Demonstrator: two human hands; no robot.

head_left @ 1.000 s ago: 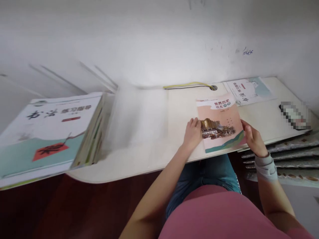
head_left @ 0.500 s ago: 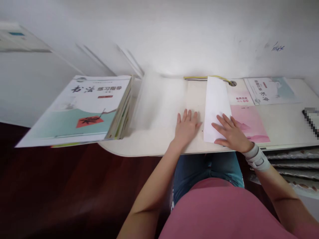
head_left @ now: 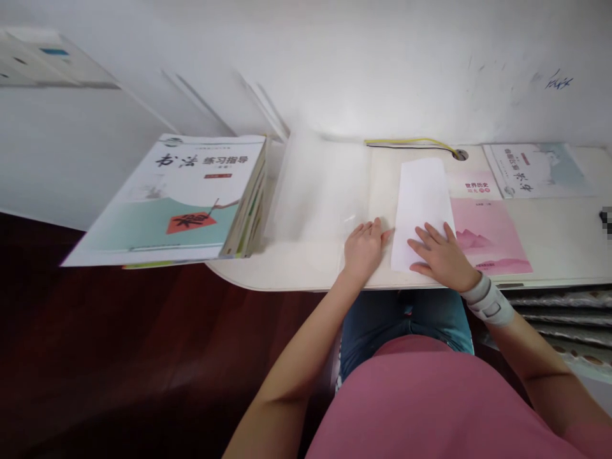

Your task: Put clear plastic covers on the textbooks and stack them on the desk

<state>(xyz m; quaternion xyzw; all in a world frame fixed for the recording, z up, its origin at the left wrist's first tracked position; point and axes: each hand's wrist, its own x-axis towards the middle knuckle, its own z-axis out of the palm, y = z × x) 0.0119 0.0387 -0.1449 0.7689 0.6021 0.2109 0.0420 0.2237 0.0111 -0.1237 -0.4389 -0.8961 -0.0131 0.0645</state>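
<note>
Home study room, by the look: painted white wall (head_left: pixel 382 64) w/ blue pen scribbles (head_left: pixel 558 81), plain pale worktop (head_left: pixel 287 277) w/ round cable grommet (head_left: pixel 460 154) & yellow-and-black cable (head_left: pixel 411 141), dark reddish wood floor (head_left: pixel 119 350). On top, thick calligraphy workbook (head_left: pixel 167 197) & world history textbook (head_left: pixel 485 223), so prob. a study desk at home.

A stack of calligraphy workbooks (head_left: pixel 167 197) overhangs the left end of the desk (head_left: pixel 268 268), above a dark wood floor (head_left: pixel 119 338). A yellow-and-black cable (head_left: pixel 408 141) runs into a grommet hole (head_left: pixel 460 154), beside a thinner workbook (head_left: pixel 538 171)
</note>
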